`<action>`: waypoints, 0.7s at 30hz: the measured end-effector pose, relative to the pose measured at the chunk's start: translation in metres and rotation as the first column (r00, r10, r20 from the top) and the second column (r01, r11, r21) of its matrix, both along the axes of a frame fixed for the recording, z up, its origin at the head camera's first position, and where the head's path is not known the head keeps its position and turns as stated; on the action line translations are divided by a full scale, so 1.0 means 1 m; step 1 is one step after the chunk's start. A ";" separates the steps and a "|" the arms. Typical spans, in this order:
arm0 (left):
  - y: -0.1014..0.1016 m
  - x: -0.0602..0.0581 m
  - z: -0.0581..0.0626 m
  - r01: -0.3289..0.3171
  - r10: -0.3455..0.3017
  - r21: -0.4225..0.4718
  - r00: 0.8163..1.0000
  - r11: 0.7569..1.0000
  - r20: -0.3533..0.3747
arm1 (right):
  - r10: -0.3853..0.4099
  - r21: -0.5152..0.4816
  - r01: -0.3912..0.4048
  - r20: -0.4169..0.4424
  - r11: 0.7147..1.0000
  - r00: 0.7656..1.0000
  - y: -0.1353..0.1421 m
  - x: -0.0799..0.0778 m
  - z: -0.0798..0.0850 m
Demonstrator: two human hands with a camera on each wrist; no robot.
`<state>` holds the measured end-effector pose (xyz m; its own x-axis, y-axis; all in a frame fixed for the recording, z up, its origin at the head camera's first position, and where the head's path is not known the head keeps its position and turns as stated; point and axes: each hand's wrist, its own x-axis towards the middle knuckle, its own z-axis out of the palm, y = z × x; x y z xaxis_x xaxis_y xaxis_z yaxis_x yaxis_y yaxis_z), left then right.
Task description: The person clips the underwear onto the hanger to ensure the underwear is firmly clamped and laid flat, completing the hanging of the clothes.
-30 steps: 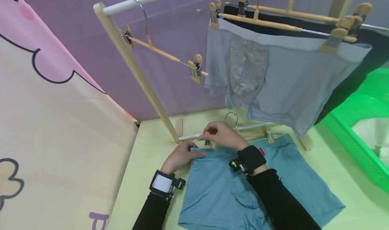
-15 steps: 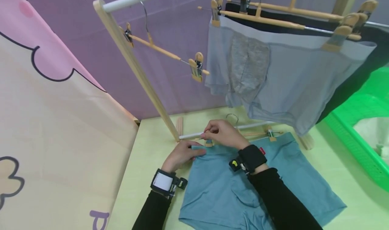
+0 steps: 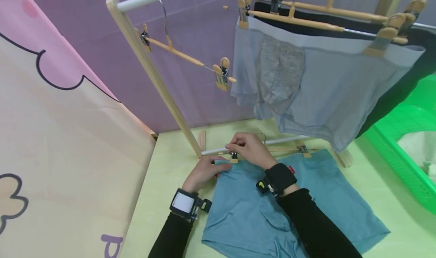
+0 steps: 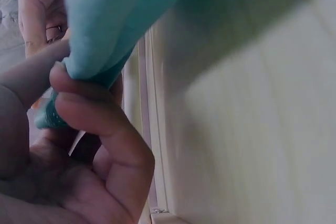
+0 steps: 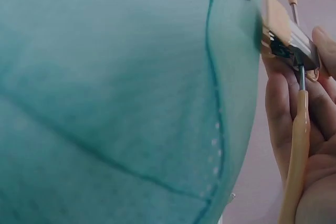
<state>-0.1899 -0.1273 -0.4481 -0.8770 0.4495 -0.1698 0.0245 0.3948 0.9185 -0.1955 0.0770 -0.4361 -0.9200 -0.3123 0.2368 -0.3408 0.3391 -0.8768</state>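
Observation:
Teal boxer briefs (image 3: 243, 208) lie spread on the table, waistband toward the rack. My left hand (image 3: 203, 171) pinches the left end of the waistband; the left wrist view has the fabric (image 4: 105, 19) folded between thumb and fingers. My right hand (image 3: 253, 150) grips the left clip (image 3: 234, 158) of a clip hanger behind the waistband. In the right wrist view the clip's pale tip (image 5: 278, 18) is right at the waistband's edge, thumb on its metal side. The hanger's other clip (image 3: 304, 151) sits by the right part of the waistband.
On the wooden drying rack (image 3: 154, 76) hangs a bare clip hanger (image 3: 177, 53). Light grey-blue boxer briefs (image 3: 323, 83) and a black garment (image 3: 413, 64) hang to its right. A green basket (image 3: 391, 152) with white cloth stands at the right of the table (image 3: 170, 148).
The held clip and the waistband corner have risen slightly, and the hanger's far clip has tilted a little. Both hands keep their grips; the view has shifted slightly.

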 end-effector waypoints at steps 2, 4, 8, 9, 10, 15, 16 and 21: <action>0.000 0.000 0.000 -0.018 0.018 0.006 1.000 1.000 -0.009 | -0.014 0.002 0.014 -0.003 1.000 1.000 -0.001 0.000 0.001; 0.000 0.000 0.001 -0.028 0.028 0.014 0.999 1.000 -0.017 | -0.028 0.008 0.028 -0.007 1.000 1.000 -0.001 0.000 0.001; 0.000 0.000 0.002 -0.028 0.029 0.011 0.999 1.000 -0.042 | -0.059 0.034 0.059 -0.012 0.998 0.998 -0.002 0.000 0.002; 0.000 0.000 0.003 -0.029 0.030 0.012 0.998 1.000 -0.049 | -0.064 0.038 0.065 -0.014 0.997 0.998 -0.003 0.000 0.002; 0.000 -0.001 0.003 -0.030 0.031 0.014 0.998 0.999 -0.055 | -0.069 0.041 0.070 -0.017 0.997 0.997 -0.002 0.000 0.002; 0.001 -0.003 0.005 -0.072 0.073 0.036 0.997 0.997 -0.037 | -0.070 0.038 0.070 -0.009 0.997 0.998 -0.003 -0.001 0.001; 0.001 -0.003 0.005 -0.080 0.081 0.038 0.996 0.996 -0.029 | -0.067 0.038 0.067 -0.006 0.997 0.998 -0.003 -0.001 0.001; 0.002 -0.003 0.004 -0.085 0.086 0.039 0.996 0.996 -0.023 | -0.042 0.049 0.041 0.022 0.998 0.999 -0.003 0.000 -0.001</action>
